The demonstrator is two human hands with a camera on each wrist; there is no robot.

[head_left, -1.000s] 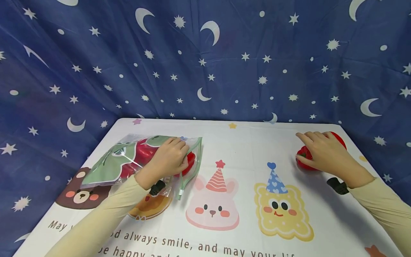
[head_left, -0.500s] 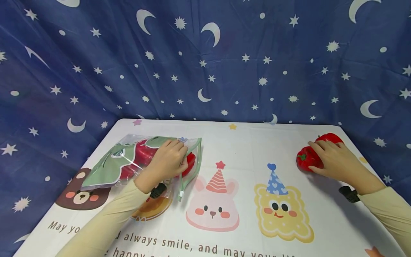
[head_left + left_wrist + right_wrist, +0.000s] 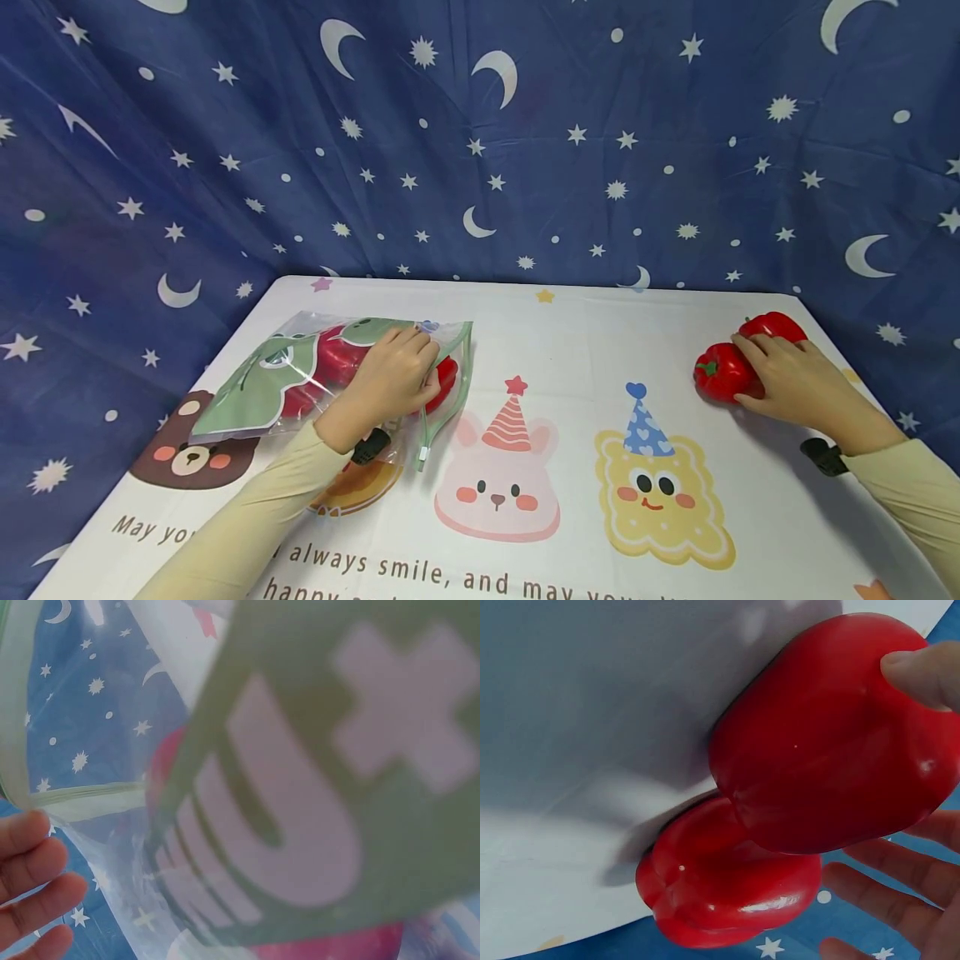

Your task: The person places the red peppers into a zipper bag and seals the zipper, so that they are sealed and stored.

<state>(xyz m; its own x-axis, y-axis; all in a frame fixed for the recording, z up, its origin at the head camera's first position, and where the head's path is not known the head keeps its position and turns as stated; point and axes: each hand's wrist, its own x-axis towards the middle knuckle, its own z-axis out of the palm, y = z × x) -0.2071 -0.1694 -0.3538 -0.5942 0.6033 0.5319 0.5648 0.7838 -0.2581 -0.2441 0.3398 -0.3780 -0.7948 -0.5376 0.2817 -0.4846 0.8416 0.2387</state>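
Note:
My left hand (image 3: 397,375) holds a clear zip bag (image 3: 251,392) with a green print near its mouth. Through the plastic show red items, one a glossy red piece (image 3: 448,383) by the mouth; their full shapes are partly hidden. In the left wrist view, curled fingertips (image 3: 34,859) lie at the bag's green-edged rim. On the far right, my right hand (image 3: 798,387) grips a red bell pepper (image 3: 723,372), green stem facing left. The right wrist view has the thumb on its side and the fingers opposite. A second red bell pepper (image 3: 727,881) lies right behind it.
A white table cover (image 3: 585,350) with printed cartoon figures and lettering lies under everything. A blue curtain (image 3: 555,150) with moons and stars hangs behind the table's back edge. Both peppers lie near the back right corner.
My right hand has shifted right and slightly toward me, uncovering more of the front pepper, and now has its thumb and fingers about it. The left hand and bag stay nearly still.

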